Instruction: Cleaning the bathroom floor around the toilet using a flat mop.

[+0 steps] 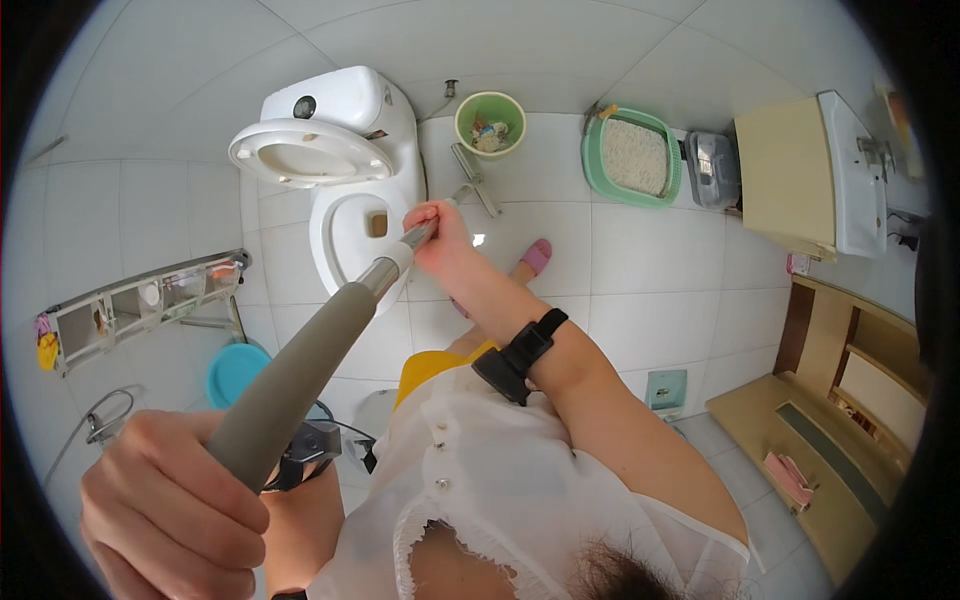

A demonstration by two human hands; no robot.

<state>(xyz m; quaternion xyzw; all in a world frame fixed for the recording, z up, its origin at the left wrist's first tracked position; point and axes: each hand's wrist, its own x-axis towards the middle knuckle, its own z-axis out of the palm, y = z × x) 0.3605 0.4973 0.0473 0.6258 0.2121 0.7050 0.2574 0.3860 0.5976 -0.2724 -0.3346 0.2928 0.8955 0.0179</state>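
Note:
A long-handled floor squeegee point(330, 370) slants across the view, with a grey grip, a metal pole and a narrow head point(475, 180) on the tiles. My left hand point(175, 505), lower left, is closed round the upper end of the grey grip. Farther down, my right hand point(440, 237) wraps round the metal pole beside the toilet bowl. The squeegee head lies between the white toilet point(335, 235) and a pale green bin point(490, 125) with some waste inside. The toilet's lid and seat are raised.
Right of the bin are a green litter tray point(632, 155) and a grey plastic box point(713, 168). A sink cabinet point(785, 175) and a wooden cabinet point(800, 470) line the right side. A wall rack point(150, 305) and a blue basin point(237, 373) are at the left.

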